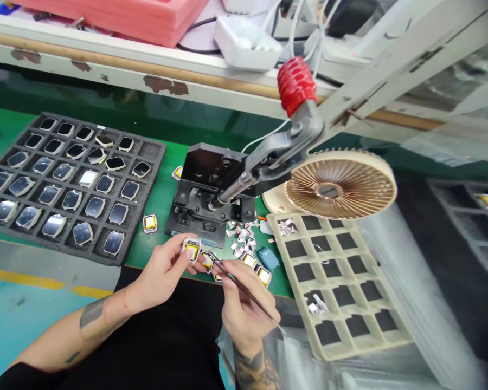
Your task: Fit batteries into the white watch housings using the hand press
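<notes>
Black cloth [166,341], metal tweezers [250,294], squarish casing [191,251]

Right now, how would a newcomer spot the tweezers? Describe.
Find the black press with the red grip, near the middle of the view. Just below its base, the right hand holds the tweezers slantwise, tips pointing toward the left hand. They're the one long, thin tool beside small, squarish watch parts.
</notes>
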Tool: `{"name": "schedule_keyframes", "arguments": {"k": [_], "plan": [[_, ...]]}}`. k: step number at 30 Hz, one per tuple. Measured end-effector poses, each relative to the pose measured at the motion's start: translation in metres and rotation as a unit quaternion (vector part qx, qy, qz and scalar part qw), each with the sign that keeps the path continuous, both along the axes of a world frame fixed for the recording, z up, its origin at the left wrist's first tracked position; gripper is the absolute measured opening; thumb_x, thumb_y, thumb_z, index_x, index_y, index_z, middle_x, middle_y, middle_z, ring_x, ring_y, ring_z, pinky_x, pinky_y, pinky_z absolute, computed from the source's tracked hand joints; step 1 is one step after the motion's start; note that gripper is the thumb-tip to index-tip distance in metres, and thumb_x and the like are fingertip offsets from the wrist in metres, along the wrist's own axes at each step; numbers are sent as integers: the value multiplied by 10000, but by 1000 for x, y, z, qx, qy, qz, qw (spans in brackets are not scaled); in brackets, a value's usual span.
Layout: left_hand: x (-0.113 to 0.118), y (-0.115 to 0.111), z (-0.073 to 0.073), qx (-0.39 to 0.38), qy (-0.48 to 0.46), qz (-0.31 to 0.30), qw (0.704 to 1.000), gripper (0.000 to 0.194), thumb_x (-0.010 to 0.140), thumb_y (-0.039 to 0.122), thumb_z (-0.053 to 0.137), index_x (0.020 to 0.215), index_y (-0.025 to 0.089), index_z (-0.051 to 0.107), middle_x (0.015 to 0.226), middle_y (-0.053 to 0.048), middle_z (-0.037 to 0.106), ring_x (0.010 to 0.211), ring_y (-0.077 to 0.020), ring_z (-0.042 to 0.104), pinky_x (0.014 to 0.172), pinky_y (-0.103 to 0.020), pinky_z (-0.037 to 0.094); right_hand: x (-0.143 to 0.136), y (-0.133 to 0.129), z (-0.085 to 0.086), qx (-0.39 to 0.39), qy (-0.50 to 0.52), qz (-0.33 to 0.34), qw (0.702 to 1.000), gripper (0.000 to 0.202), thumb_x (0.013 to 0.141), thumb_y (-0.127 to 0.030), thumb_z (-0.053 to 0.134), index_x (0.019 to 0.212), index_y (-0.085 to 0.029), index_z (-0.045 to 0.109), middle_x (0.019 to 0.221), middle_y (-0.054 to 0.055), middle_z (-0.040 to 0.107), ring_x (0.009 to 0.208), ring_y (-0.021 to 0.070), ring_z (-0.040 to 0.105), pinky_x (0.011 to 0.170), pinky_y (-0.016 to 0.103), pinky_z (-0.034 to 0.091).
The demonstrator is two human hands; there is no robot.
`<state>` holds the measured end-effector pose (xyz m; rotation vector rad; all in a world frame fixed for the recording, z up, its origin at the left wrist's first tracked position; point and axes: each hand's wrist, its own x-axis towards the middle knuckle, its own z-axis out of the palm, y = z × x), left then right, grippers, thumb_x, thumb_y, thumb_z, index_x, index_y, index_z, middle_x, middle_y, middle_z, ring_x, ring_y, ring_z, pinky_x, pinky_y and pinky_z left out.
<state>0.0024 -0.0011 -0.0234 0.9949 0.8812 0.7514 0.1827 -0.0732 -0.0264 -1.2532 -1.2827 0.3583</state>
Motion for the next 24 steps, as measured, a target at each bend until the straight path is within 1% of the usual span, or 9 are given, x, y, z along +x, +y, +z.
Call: {"name": "schedule_keyframes", "arguments": {"k": [3,6,12,14,16,19,21,22,24], "plan": [[0,-3,-1,-1,-3,6,1000,432,1089,431,682,1443,184,654,1083,-121,834,937,-269,825,810,-365,670,-9,9,1,-8,13,28,1000,410,946,-17,716,1232,-291,824,1121,74,822,999,267,795,854,464,683],[0,-5,-3,12,0,0,1000,408,1091,419,677,1432,196,675,1091,-102,812,930,-248,804,816,-364,683,-16,14,-2,-3,39,43,998,393,947,0,702,1212,-272,806,1118,77,834,1007,270,806,882,484,681],[-1,-6,-4,26,-11,-25,999,379,1118,392,630,1450,214,678,1125,-94,792,933,-229,794,842,-364,691,-22,16,-7,-1,62,22,998,308,960,-25,713,1152,-253,791,1069,77,836,995,253,807,888,468,684],[-1,-6,-2,27,-16,-31,999,378,1118,392,631,1444,208,679,1109,-99,799,941,-238,800,846,-366,686,-22,17,-8,-21,87,2,996,215,985,-82,722,1112,-242,789,1037,82,834,972,248,813,851,434,698],[0,-5,1,28,-21,-36,999,377,1115,392,637,1438,203,682,1094,-104,810,932,-243,804,838,-363,677,-20,16,-10,-70,138,-8,988,115,1018,-163,722,1093,-229,778,999,81,831,891,228,818,769,375,702],[1,-3,5,28,-29,-43,998,391,1114,390,642,1453,197,657,1006,-92,812,861,-228,797,787,-338,657,-16,14,-12,-122,221,37,967,81,1059,-252,699,1113,-229,755,975,68,828,777,202,805,657,319,679],[3,-2,7,21,-37,-36,998,415,1111,391,649,1476,197,621,963,-82,806,824,-221,795,755,-325,646,-12,10,-12,-101,235,78,963,78,1058,-261,699,1112,-242,752,963,61,822,786,214,802,677,351,689],[4,-1,7,14,-42,-30,999,420,1106,394,658,1475,198,610,971,-85,808,816,-222,799,738,-321,642,-10,9,-12,-77,228,81,967,78,1049,-254,708,1109,-247,756,960,60,818,815,228,805,711,381,698],[7,0,8,0,-59,-16,998,410,1095,402,679,1444,197,613,1038,-109,817,821,-233,812,713,-322,638,-6,5,-12,-25,201,39,979,104,1028,-223,725,1118,-251,768,979,67,816,899,251,811,795,433,708]]}}
